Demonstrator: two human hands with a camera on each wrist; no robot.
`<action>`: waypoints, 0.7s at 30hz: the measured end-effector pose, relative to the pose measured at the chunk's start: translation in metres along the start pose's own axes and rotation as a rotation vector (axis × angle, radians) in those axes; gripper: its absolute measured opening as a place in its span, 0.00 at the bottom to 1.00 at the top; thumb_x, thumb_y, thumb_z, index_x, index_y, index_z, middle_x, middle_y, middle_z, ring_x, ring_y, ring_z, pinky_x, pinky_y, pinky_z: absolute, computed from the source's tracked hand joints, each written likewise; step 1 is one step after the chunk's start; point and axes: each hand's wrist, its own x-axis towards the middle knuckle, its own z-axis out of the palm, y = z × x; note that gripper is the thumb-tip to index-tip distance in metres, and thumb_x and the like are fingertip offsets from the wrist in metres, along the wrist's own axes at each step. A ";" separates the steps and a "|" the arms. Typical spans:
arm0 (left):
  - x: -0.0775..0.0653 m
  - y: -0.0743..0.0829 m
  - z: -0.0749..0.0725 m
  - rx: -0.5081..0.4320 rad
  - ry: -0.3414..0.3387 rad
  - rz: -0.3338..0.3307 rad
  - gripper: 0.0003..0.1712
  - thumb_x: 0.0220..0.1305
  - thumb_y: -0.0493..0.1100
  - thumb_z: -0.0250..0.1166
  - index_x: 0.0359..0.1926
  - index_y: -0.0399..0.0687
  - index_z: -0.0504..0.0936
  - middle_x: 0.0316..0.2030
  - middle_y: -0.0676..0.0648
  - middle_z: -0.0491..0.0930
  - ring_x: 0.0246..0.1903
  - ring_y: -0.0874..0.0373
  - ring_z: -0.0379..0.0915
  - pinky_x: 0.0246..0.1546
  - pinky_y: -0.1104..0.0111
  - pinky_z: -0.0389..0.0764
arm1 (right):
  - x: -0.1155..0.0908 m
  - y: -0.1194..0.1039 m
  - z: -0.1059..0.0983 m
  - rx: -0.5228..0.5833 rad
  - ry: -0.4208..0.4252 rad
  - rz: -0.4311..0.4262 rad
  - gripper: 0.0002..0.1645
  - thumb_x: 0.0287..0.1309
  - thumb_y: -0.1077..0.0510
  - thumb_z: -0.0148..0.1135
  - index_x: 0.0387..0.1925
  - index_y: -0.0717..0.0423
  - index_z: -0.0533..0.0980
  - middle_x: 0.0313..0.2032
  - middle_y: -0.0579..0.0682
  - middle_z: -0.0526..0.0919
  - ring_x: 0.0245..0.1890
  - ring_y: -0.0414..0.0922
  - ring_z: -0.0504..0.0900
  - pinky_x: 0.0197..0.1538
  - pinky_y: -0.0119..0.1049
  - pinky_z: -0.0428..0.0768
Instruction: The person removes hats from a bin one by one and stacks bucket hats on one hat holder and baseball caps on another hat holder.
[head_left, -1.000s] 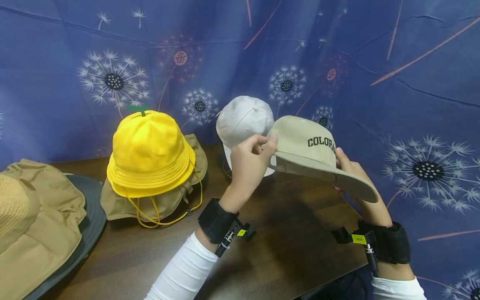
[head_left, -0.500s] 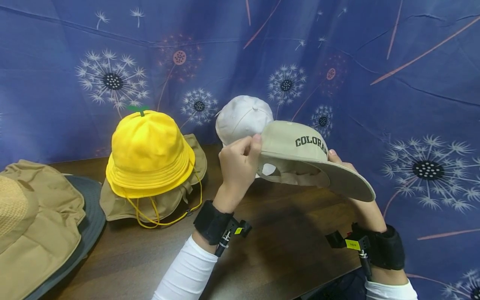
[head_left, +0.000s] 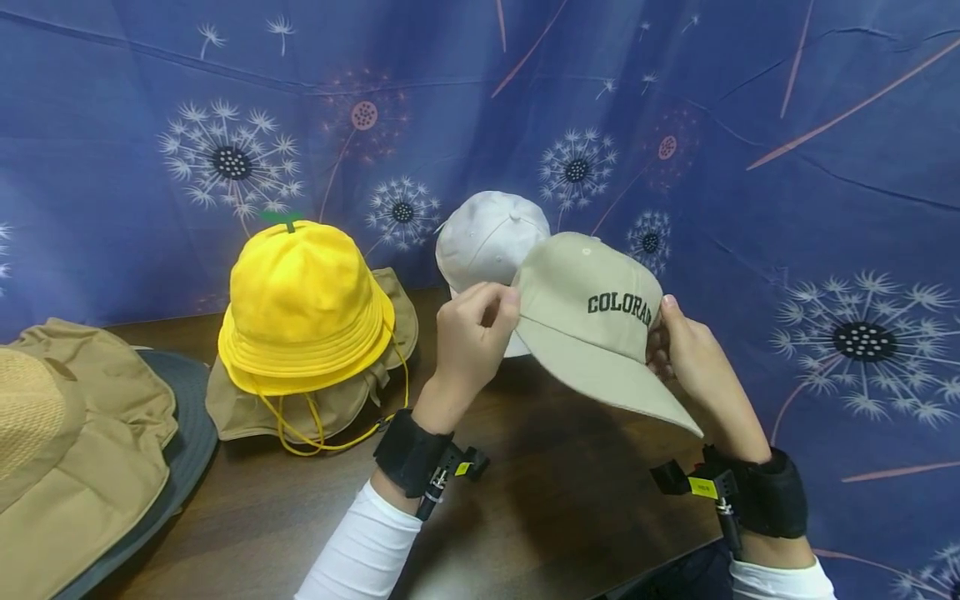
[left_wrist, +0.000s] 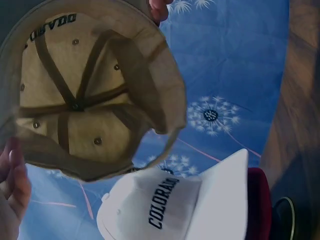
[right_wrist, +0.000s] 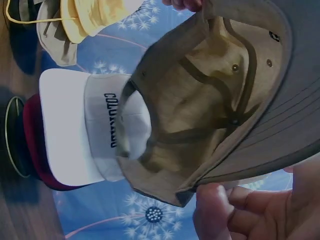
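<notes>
Left hand and right hand, both raised and pinching.
Over there the left fingers curl toward the thumb; the right thumb points up, and both forearms slant inward.

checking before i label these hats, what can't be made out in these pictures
- Beige cap: the end of its lettering curves out of sight near the right grip, head view.
- Tan hat: middle covered by the yellow hat, head view.
- Woven crown: cut off by the left edge, head view.
- Red item: mostly covered by the white cap, both wrist views.
</notes>
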 end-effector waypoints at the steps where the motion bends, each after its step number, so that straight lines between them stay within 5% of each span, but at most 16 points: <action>1: -0.001 -0.002 0.000 -0.006 -0.013 0.007 0.19 0.65 0.46 0.52 0.25 0.43 0.84 0.17 0.49 0.76 0.19 0.62 0.67 0.22 0.74 0.69 | 0.000 0.000 0.001 0.014 0.000 -0.009 0.45 0.69 0.30 0.18 0.32 0.62 0.69 0.20 0.48 0.74 0.19 0.43 0.74 0.23 0.35 0.76; 5: -0.003 -0.011 -0.002 -0.038 -0.078 -0.005 0.15 0.65 0.44 0.55 0.36 0.41 0.86 0.24 0.46 0.82 0.23 0.60 0.72 0.25 0.74 0.74 | 0.002 0.002 0.003 0.050 -0.017 -0.019 0.44 0.70 0.32 0.17 0.43 0.64 0.68 0.27 0.52 0.75 0.23 0.39 0.77 0.26 0.37 0.81; 11: -0.006 -0.023 -0.003 -0.124 -0.200 -0.117 0.18 0.67 0.43 0.60 0.54 0.42 0.81 0.37 0.44 0.85 0.27 0.58 0.78 0.29 0.75 0.80 | 0.004 0.006 0.007 0.129 -0.048 -0.019 0.42 0.70 0.33 0.19 0.62 0.61 0.61 0.35 0.55 0.74 0.28 0.37 0.79 0.32 0.37 0.85; 21: -0.012 -0.033 -0.005 -0.098 -0.262 -0.191 0.23 0.66 0.44 0.62 0.61 0.46 0.76 0.46 0.44 0.84 0.28 0.57 0.80 0.29 0.74 0.82 | 0.005 0.011 0.012 0.283 -0.073 -0.013 0.39 0.69 0.31 0.27 0.64 0.56 0.57 0.39 0.47 0.76 0.36 0.32 0.82 0.39 0.31 0.85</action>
